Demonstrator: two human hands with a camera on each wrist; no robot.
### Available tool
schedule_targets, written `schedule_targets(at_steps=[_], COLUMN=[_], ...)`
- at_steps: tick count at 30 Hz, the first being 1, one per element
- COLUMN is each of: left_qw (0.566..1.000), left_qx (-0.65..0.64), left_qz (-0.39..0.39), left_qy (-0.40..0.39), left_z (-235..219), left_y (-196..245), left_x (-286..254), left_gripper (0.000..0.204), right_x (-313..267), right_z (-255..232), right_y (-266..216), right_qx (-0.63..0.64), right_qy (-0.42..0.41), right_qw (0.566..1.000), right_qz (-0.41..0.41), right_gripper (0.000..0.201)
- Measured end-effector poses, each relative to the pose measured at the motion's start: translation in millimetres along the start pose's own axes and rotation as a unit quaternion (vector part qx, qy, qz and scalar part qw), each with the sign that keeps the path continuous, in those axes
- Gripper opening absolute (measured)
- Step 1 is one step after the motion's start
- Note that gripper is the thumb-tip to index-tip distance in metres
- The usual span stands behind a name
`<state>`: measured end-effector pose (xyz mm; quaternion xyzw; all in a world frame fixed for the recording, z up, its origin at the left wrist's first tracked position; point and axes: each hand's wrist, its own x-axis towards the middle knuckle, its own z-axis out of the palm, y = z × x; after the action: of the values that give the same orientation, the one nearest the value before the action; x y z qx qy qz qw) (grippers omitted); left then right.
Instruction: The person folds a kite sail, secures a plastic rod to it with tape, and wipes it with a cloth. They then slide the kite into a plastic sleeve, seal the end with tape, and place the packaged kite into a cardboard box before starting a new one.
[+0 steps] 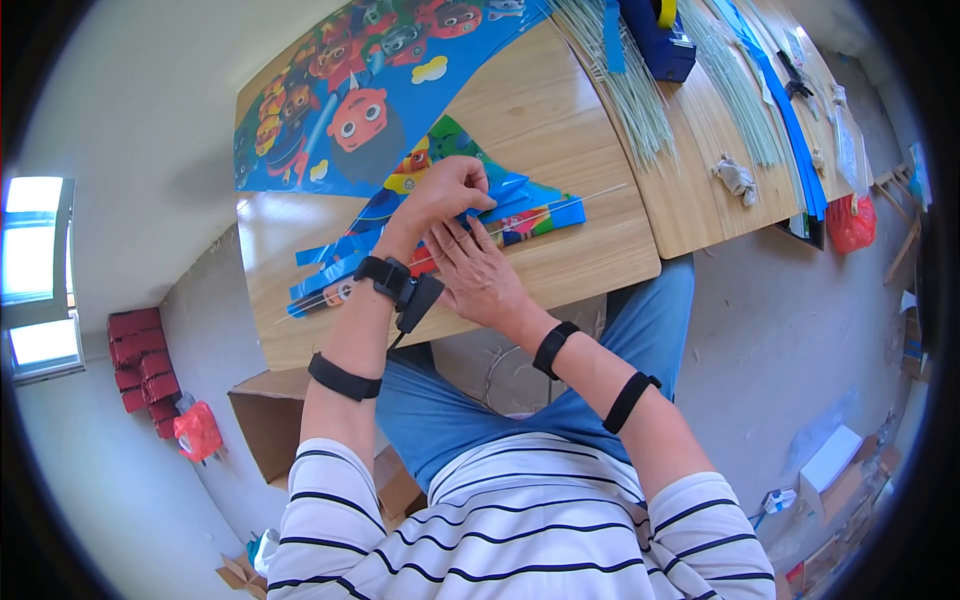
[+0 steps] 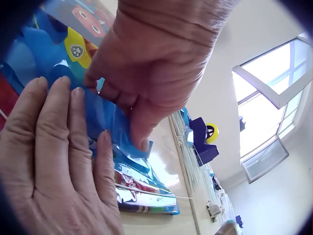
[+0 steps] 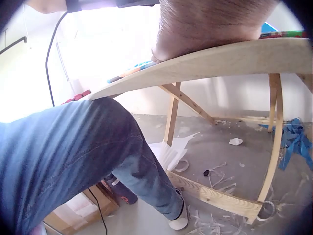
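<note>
My left hand (image 1: 452, 190) pinches a blue plastic strip (image 2: 105, 117) between thumb and fingers. The strip lies over a folded, cartoon-printed plastic sheet (image 1: 520, 228) near the table's front edge. My right hand (image 1: 475, 272) rests on that sheet with fingers extended, just below the left hand; in the left wrist view its fingertips (image 2: 61, 83) lie on the blue film. A thin pale rod (image 1: 605, 192) runs along the folded sheet and sticks out past its right end. Other blue strips (image 1: 315, 255) stick out at the sheet's left end.
A large cartoon-printed sheet (image 1: 300, 105) covers the table's back left. On the adjoining table lie bundles of thin rods (image 1: 635, 115), a dark blue tape dispenser (image 1: 665, 50), a long blue strip (image 1: 790, 135) and a small wrapped bundle (image 1: 736, 180). A cardboard box (image 1: 265, 425) stands below.
</note>
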<state>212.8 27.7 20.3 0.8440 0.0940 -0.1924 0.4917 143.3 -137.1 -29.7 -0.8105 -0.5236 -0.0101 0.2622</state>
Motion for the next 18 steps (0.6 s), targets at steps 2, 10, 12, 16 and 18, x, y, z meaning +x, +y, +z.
schedule_targets(at_steps=[2,10,12,16,18], left_qw=[1.000,0.998,0.993,0.972,0.960], left_qx=[-0.001,-0.037,0.000,0.061,0.089], left_qz=[0.001,0.008,0.006,-0.080,-0.099], left_qy=[0.023,0.056,0.114,0.213,0.247], left_z=[2,-21,-42,-85,-95], left_y=[-1,4,-14,-61,-83], left_x=[0,-32,-52,-109,-136], left_gripper=[0.020,0.028,0.026,0.027,0.026], right_x=[0,2,2,2,2], right_z=[1,-4,-4,-3,0], right_y=[1,-1,-1,-2,-1], right_qx=[-0.007,0.024,0.026,0.017,0.014], right_qy=[0.002,-0.007,-0.005,-0.004,-0.001], right_qw=[1.000,1.000,1.000,1.000,1.000], right_qz=[-0.009,0.005,0.004,0.000,-0.003], right_gripper=[0.090,0.092,0.092,0.091,0.090])
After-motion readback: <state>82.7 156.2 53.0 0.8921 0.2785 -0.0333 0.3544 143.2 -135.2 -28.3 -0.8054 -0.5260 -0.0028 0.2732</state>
